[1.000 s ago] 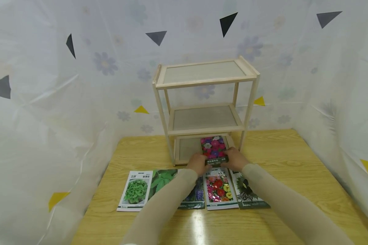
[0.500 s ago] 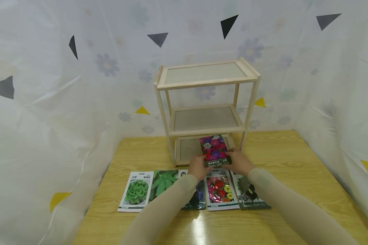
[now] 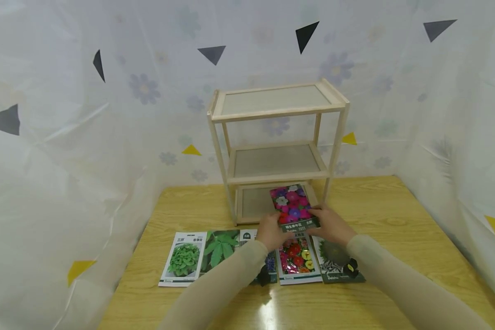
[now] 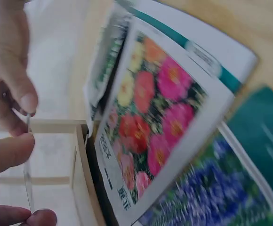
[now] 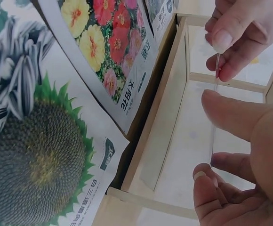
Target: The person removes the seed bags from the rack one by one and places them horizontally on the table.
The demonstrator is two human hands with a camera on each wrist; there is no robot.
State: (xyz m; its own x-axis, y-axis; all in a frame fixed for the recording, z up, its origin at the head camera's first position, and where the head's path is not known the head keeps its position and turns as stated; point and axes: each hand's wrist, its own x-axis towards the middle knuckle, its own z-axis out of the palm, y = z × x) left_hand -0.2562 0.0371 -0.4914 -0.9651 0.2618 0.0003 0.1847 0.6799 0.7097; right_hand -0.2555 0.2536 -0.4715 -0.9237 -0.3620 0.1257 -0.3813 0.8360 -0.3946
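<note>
A seed packet (image 3: 293,206) with pink, purple and white flowers is gripped at its two sides by both hands. It tilts in front of the rack's bottom shelf (image 3: 249,201). My left hand (image 3: 271,231) pinches the left edge and my right hand (image 3: 332,227) the right edge, near the dark lower band. Both wrist views show the packet (image 5: 213,127) edge-on between thumbs and fingers. Just below the hands lies a packet with red, pink and yellow flowers (image 4: 141,113). The sunflower packet (image 5: 37,160) lies to its right.
A pale wooden three-tier rack (image 3: 278,176) stands at the back of the wooden table (image 3: 379,211). Farther left in the row lie a green-leaf packet with a white border (image 3: 183,259), a large-leaf packet (image 3: 220,247) and a blue-flower packet (image 4: 207,193), partly covered by the left arm.
Both hands have drawn the held packet slightly nearer and to the right. More of its flower picture shows between the hands. The packets on the table stay in place.
</note>
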